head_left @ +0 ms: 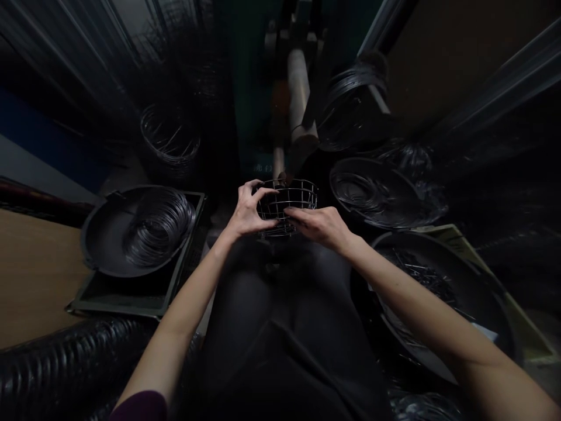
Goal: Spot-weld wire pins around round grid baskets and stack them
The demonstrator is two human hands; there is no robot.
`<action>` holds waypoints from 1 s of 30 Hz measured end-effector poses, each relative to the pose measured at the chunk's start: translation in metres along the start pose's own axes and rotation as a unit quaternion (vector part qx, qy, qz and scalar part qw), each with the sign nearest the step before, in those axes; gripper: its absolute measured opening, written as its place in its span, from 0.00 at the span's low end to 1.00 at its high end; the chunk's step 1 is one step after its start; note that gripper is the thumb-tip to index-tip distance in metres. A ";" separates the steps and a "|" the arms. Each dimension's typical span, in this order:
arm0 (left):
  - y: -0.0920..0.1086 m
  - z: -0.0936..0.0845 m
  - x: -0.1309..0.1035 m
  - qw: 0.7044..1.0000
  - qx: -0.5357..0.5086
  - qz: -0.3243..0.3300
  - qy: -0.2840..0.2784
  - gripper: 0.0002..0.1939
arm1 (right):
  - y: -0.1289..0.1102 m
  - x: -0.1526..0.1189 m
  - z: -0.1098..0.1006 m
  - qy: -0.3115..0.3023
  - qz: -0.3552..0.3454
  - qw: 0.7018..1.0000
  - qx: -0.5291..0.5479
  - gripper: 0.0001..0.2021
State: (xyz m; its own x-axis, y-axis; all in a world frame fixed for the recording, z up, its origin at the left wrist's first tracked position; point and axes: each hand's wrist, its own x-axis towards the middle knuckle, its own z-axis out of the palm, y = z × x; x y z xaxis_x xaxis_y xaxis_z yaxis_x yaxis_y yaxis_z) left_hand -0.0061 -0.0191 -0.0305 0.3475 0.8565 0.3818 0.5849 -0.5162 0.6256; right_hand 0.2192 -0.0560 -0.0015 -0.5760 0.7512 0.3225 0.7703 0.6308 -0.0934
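Observation:
A small round wire basket (302,197) is held in front of me, right below the machine's electrode tip (280,175). My left hand (249,210) grips its left side, thumb low and fingers over the upper wires. On the near side, my right hand (318,225) has its thumb and fingers pinched at the basket's wires. Whether the right fingers also hold a separate piece of wire is too dark to tell. The basket's far lower part is hidden in shadow.
A dark basin (100,234) with wire rings (160,228) stands at left on a green crate (118,307). At right are a basin of short wire pieces (486,292) and another basin with wire rings (394,181). The machine's thick metal arm (298,88) rises ahead.

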 end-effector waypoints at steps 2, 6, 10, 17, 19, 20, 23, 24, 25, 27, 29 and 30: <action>-0.001 -0.001 0.003 1.000 -0.004 -0.001 0.000 0.35 | 0.002 0.003 -0.001 -0.005 -0.004 1.000 -0.007 0.15; -0.005 -0.002 0.007 1.000 -0.004 0.002 0.001 0.36 | 0.003 0.008 -0.003 -0.020 -0.003 0.999 -0.025 0.15; -0.006 -0.003 0.013 1.000 0.004 0.004 -0.002 0.35 | 0.005 0.013 -0.006 -0.038 0.002 0.998 -0.044 0.15; -0.004 -0.009 0.019 0.999 -0.011 -0.016 -0.033 0.34 | 0.001 0.007 -0.008 -0.008 0.037 0.999 0.006 0.16; -0.002 -0.011 0.020 0.999 -0.017 -0.021 -0.035 0.34 | 0.000 0.002 -0.005 0.028 0.068 0.997 0.015 0.14; -0.002 -0.012 0.021 0.999 -0.019 -0.024 -0.035 0.34 | 0.000 0.000 -0.002 0.048 0.085 0.995 0.015 0.12; -0.004 -0.012 0.027 0.999 -0.024 -0.036 -0.018 0.34 | 0.005 0.002 0.005 0.091 0.120 0.988 0.014 0.09; -0.006 -0.011 0.030 0.999 -0.023 -0.041 -0.013 0.35 | 0.008 0.004 0.006 0.100 0.126 0.987 0.019 0.09; -0.008 -0.011 0.033 0.999 -0.022 -0.045 -0.010 0.34 | 0.011 0.007 0.007 0.106 0.128 0.986 0.027 0.09; -0.012 -0.010 0.040 0.999 -0.021 -0.046 -0.015 0.34 | 0.016 0.013 0.008 0.107 0.125 0.985 0.057 0.08; -0.014 -0.011 0.044 0.999 -0.023 -0.038 -0.022 0.34 | 0.019 0.016 0.007 0.101 0.119 0.984 0.083 0.08; -0.015 -0.011 0.045 0.999 -0.024 -0.035 -0.024 0.34 | 0.020 0.017 0.007 0.099 0.119 0.984 0.090 0.08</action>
State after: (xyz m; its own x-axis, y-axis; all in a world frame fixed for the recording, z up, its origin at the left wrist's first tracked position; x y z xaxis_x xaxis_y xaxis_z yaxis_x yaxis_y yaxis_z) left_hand -0.0076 0.0275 -0.0154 0.3419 0.8890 0.3045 0.5741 -0.4542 0.6813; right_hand 0.2232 -0.0292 -0.0042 -0.3062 0.8410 0.4461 0.8059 0.4785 -0.3487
